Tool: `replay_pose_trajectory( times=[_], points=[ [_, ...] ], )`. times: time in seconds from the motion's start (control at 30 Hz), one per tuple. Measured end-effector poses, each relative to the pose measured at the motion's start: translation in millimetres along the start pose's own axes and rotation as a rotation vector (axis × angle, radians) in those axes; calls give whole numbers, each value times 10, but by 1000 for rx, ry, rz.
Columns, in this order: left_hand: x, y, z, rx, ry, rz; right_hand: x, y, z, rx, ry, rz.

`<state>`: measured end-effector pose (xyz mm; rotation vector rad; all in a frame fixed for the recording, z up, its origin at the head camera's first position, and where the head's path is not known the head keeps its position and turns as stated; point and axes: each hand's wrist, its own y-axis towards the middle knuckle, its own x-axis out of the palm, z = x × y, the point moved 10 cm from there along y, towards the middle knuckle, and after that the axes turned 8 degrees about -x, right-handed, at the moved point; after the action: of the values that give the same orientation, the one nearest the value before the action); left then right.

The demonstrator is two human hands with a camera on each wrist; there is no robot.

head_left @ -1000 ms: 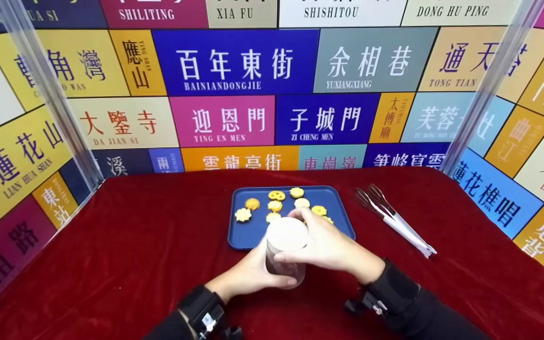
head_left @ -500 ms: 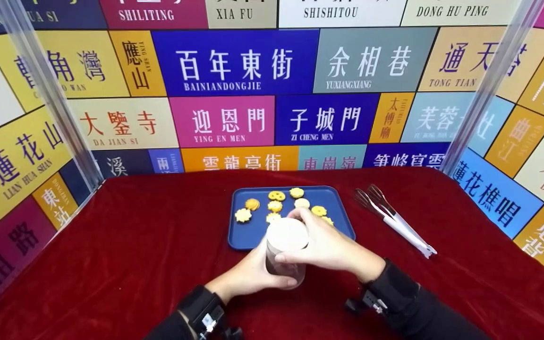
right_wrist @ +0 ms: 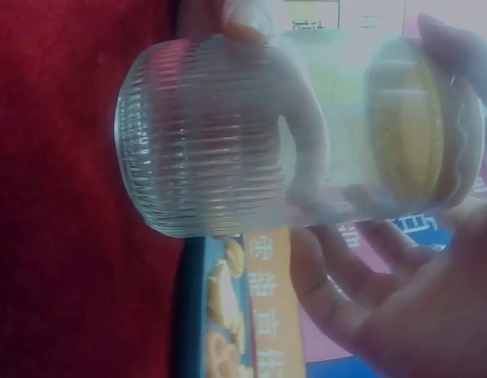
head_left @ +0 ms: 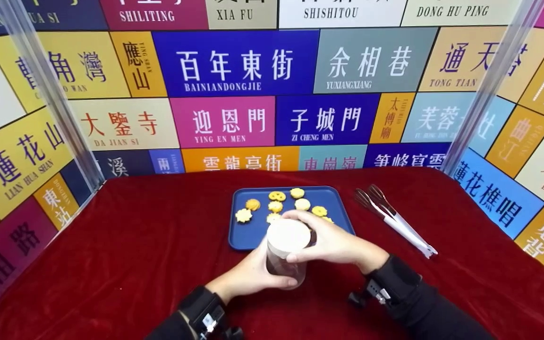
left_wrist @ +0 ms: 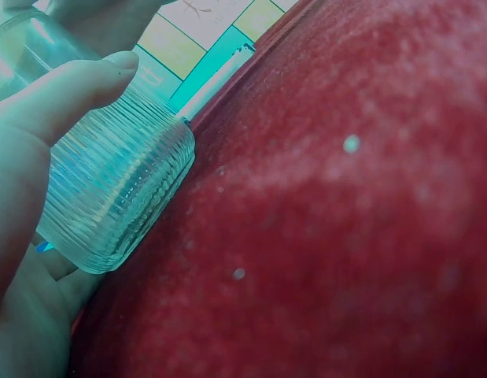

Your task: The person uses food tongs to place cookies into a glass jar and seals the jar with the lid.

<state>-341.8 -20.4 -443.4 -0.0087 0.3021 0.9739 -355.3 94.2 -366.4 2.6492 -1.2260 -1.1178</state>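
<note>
My left hand [head_left: 247, 275] grips the body of a clear ribbed glass jar [head_left: 285, 270] in front of the tray. Its thumb lies along the near side. With thumb and fingers my right hand [head_left: 333, 242] holds the pale round lid [head_left: 289, 236] on the jar's top. The right wrist view shows the glass jar [right_wrist: 212, 150] with no contents visible and the lid seated at its mouth. In the left wrist view, the jar's ribbed base [left_wrist: 137, 189] hangs just off the cloth or touches it; I cannot tell which.
Behind the jar lies a blue tray [head_left: 246, 237] bearing several cookies [head_left: 252, 204]; my right hand hides part of it. To its right are tongs [head_left: 397, 222] with white handles and brown tips. A red cloth [head_left: 158, 226] covers the table, with printed panels around it.
My right hand has shifted slightly right, its thumb sliding along the lid's edge. The lid sits a touch further right. My left hand keeps its place on the jar.
</note>
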Motion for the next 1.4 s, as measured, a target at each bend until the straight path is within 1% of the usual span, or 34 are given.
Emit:
replay_pose_trajectory(
  times=[0.17, 0.27, 0.33, 0.4, 0.53, 0.7, 0.83, 1.17, 1.4],
  points=[
    [-3, -2, -9, -12, 7, 4, 24, 2, 25, 1, 34, -25],
    [-3, -2, -6, -12, 9, 5, 34, 5, -11, -4, 13, -38],
    [-1, -2, -2, -9, 8, 1, 28, 1, -42, 4, -23, -37],
    [2, 2, 4, -3, 7, -2, 13, -8, -75, 23, -69, -24],
    [11, 5, 24, 12, -10, -7, -20, -29, -131, 74, -162, 33],
    [20, -1, 26, 16, -20, -6, -24, -42, -181, 116, -233, 103],
    [11, -10, 15, 2, -2, 2, -19, -45, -191, 120, -263, 123],
    [4, -1, -7, -5, -3, 1, 17, -37, -162, 109, -224, 84],
    [0, 0, -6, -6, 7, 3, 10, -8, -163, 64, -182, 77]
  ],
)
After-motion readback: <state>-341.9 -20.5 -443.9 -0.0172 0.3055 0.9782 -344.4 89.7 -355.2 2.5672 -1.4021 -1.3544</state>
